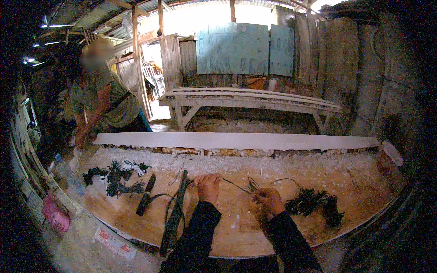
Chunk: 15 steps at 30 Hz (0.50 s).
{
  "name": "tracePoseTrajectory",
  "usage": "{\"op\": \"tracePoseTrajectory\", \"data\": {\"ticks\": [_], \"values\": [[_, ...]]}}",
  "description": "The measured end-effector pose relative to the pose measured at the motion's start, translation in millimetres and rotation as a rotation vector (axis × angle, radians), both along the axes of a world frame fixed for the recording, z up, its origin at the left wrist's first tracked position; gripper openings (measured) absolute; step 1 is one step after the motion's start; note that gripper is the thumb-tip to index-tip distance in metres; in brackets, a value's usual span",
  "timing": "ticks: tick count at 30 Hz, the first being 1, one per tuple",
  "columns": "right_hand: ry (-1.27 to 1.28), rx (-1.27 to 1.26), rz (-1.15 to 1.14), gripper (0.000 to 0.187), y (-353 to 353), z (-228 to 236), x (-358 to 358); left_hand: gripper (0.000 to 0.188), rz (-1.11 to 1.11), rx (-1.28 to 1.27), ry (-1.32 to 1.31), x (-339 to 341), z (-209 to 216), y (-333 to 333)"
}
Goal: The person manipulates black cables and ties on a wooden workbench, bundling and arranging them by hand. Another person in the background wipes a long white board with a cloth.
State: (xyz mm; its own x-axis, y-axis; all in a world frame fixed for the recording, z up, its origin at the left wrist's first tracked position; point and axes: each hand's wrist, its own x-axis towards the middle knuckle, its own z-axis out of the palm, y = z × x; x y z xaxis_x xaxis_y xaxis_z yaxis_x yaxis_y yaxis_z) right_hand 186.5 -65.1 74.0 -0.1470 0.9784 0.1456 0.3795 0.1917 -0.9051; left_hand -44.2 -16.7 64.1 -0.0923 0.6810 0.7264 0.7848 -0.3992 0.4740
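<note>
A dark thin cord (pixel 235 184) runs taut between my hands above the wooden tabletop. My left hand (pixel 208 187) pinches its left end beside the top of a long dark stick (pixel 174 214). My right hand (pixel 268 201) is closed on its other end, with small thin loops (pixel 253 184) standing out above the fingers; I cannot tell their kind. More cord is looped around the stick. Left of the stick lies a knife (pixel 146 194). To the right of my right hand is a heap of dark short cords (pixel 315 204).
Bundles of dark and pale cords (pixel 118 177) lie at the left. A long white board (pixel 236 141) borders the far edge of the table (pixel 236 232). A bench (pixel 255 96) stands behind. Another person (pixel 109 95) is at the far left. A pink bag (pixel 56 213) lies beyond the left edge.
</note>
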Motion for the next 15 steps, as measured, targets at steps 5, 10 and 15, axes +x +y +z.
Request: {"op": "tracePoseTrajectory", "data": {"ticks": [5, 10, 15], "values": [[-0.043, -0.101, 0.066, 0.013, 1.9, 3.8, 14.1, 0.015, 0.126, -0.015, -0.053, -14.4, 7.4, -2.2], [0.497, -0.189, 0.173, 0.014, 3.9, 4.5, 23.7, 0.016, 0.195, -0.011, -0.13, -19.8, 3.6, 4.7], [0.958, -0.047, 0.342, 0.019, 3.0, 7.3, 29.3, 0.014, 0.128, -0.023, -0.089, -17.1, -1.0, 6.7]]}}
